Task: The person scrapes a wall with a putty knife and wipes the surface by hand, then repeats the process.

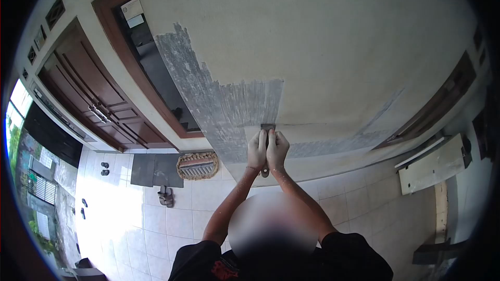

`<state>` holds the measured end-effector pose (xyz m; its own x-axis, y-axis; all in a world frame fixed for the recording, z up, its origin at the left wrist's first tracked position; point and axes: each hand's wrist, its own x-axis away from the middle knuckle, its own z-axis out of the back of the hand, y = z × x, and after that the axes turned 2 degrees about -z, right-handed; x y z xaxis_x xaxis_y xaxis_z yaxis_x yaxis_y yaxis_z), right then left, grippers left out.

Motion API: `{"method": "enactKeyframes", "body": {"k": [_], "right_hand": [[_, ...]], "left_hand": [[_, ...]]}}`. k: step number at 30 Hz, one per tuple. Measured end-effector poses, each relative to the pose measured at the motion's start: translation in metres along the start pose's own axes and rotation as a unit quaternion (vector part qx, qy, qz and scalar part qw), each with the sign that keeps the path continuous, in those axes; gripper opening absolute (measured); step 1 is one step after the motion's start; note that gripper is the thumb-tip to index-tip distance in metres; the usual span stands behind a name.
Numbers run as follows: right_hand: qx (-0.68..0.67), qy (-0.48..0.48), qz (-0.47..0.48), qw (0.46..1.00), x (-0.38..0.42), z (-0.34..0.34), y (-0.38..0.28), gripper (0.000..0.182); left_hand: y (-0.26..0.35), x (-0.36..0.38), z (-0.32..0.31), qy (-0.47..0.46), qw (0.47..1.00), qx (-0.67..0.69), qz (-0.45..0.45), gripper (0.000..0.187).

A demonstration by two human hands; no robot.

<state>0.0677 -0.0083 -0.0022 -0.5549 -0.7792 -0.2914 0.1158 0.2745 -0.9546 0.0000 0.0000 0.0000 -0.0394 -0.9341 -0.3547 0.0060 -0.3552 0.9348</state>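
Both hands grip one scraper point(267, 126), whose dark blade is against the wall point(344, 47) at the lower edge of a grey scraped patch point(250, 99). My left hand point(257, 152) wraps the handle from the left. Pressed against it from the other side is my right hand point(277, 151), also closed. Pale dust coats both hands. The handle's end pokes out below the wrists; most of the handle is hidden by the fingers. Cream paint surrounds the grey patch, and a grey strip point(323, 148) runs right along the lower wall.
Left of the wall's corner are a window point(161, 73) and a brown double door point(99, 93). A doormat point(198, 166), a grey mat point(156, 170) and sandals point(165, 196) lie on the tiled floor point(208, 203). At right stands a pale panel point(432, 166).
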Motion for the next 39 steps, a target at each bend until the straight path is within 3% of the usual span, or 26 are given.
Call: {"method": "enactKeyframes", "body": {"k": [2,3,5,6,8,11,14,17,18,25,29,30,34,38,39], "right_hand": [[0.010,0.011,0.041,0.999,-0.011,-0.008,-0.008,0.041],[0.008,-0.003,0.014,1.000,0.008,0.013,-0.027,0.041],[-0.036,-0.021,0.000,0.999,-0.011,0.008,-0.056,0.041],[-0.015,-0.027,0.007,1.000,-0.005,0.013,-0.053,0.040],[0.015,-0.010,0.014,1.000,0.010,0.011,-0.010,0.039],[0.027,-0.009,0.032,0.999,0.007,0.010,-0.008,0.037],[-0.005,-0.027,0.034,0.999,-0.023,0.002,-0.061,0.036],[0.001,0.001,0.065,0.998,-0.012,0.005,-0.040,0.037],[0.021,-0.012,0.022,0.999,-0.005,0.007,-0.038,0.038],[-0.013,-0.028,0.035,0.999,-0.037,0.002,-0.089,0.038],[0.008,-0.012,0.022,1.000,-0.016,0.004,-0.051,0.038],[0.021,-0.003,0.056,0.998,-0.023,0.003,-0.057,0.039],[-0.051,-0.040,0.026,0.998,-0.051,-0.002,-0.132,0.040],[0.045,0.009,0.078,0.996,-0.029,0.003,-0.064,0.040],[0.040,0.008,0.085,0.996,-0.032,0.003,-0.073,0.040]], "left_hand": [[0.010,-0.014,0.001,0.001,1.000,-0.005,-0.016,0.033],[0.027,0.011,-0.004,0.000,0.999,0.028,0.026,0.033],[0.045,-0.009,-0.004,-0.003,0.995,0.082,0.053,0.033],[0.038,-0.002,-0.003,0.009,1.000,0.027,0.003,0.034],[0.006,0.013,-0.003,0.024,1.000,0.019,0.007,0.034],[-0.002,0.009,-0.010,0.045,0.998,0.035,-0.006,0.035],[0.056,-0.022,-0.004,0.026,0.999,0.018,-0.007,0.034],[0.020,-0.012,-0.006,0.018,0.999,0.010,-0.039,0.034],[0.025,-0.002,-0.009,0.036,0.999,0.003,-0.029,0.033],[0.076,-0.039,-0.003,0.005,0.998,0.038,-0.049,0.034],[0.041,-0.016,-0.009,0.027,0.999,0.032,-0.015,0.033],[0.055,-0.023,-0.008,0.037,0.996,-0.012,-0.076,0.034],[0.128,-0.052,-0.005,-0.004,0.993,0.112,-0.028,0.035],[0.067,-0.026,-0.008,0.031,0.998,-0.029,-0.050,0.033],[0.076,-0.029,-0.009,0.033,0.997,-0.020,-0.068,0.033]]}}
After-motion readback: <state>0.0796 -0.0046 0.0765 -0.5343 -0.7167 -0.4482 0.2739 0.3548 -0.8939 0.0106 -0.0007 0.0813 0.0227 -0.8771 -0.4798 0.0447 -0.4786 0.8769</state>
